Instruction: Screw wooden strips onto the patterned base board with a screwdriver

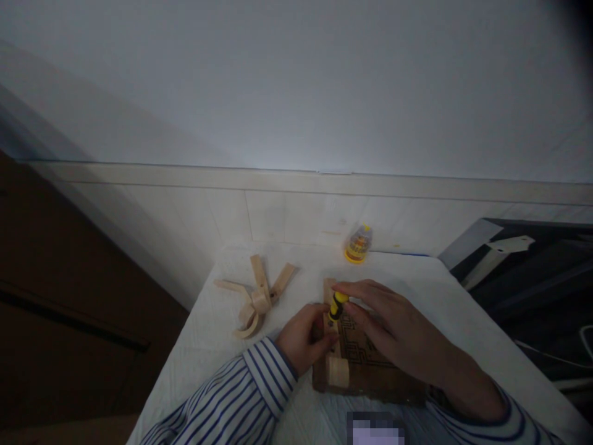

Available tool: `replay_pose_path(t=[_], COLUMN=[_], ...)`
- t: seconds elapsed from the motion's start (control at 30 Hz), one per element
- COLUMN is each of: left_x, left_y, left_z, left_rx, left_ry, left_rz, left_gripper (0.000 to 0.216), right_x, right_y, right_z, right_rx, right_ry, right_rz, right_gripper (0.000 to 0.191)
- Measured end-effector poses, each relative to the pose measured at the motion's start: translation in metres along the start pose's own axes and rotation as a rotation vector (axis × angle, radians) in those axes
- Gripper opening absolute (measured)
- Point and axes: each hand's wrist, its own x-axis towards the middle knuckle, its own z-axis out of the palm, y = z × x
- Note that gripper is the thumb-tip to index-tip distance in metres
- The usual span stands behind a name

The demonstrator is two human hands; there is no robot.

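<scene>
My right hand (pixel 393 324) is closed on a screwdriver (pixel 336 306) with a yellow and black handle, gripped between thumb and fingers and held nearly upright. Its tip points down at a pale wooden strip (pixel 329 285); whether it sits in a screw, I cannot make out. The fingers of my left hand (pixel 303 339) are closed on that strip from the left, just beside the screwdriver. A rounded pale wooden piece (pixel 338 372) is at the strip's near end. Beneath lies a dark brown board (pixel 365 380) with carved angular lines, partly hidden by my right hand.
Left of my hands lies a pale wooden assembly (pixel 260 301) with several splayed arms and a curved part. A clear bottle with a yellow base (pixel 356 247) stands by the wall. A white cover (pixel 213 346) lies over the table; dark items (pixel 542 290) are at the right.
</scene>
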Motion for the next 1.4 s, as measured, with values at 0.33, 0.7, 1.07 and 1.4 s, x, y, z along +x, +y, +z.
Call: replay_pose_path(t=[0.33, 0.7, 1.07, 1.4], left_x=[0.001, 0.000, 0.000, 0.001], left_y=[0.001, -0.002, 0.003, 0.004], left_z=[-0.001, 0.001, -0.001, -0.003], left_rx=[0.015, 0.019, 0.007, -0.003], left_ry=[-0.013, 0.000, -0.004, -0.010], left_rz=[0.014, 0.025, 0.008, 0.010], left_gripper=[0.041, 0.042, 0.040, 0.041], right_x=[0.000, 0.002, 0.000, -0.001], right_y=[0.001, 0.001, 0.000, 0.000], right_z=[0.001, 0.003, 0.006, 0.014], right_rx=[0.120, 0.036, -0.026, 0.009], right_ry=[-0.016, 0.042, 0.101, 0.146], right_rz=[0.059, -0.087, -0.056, -0.013], right_gripper=[0.028, 0.028, 0.018, 0.016])
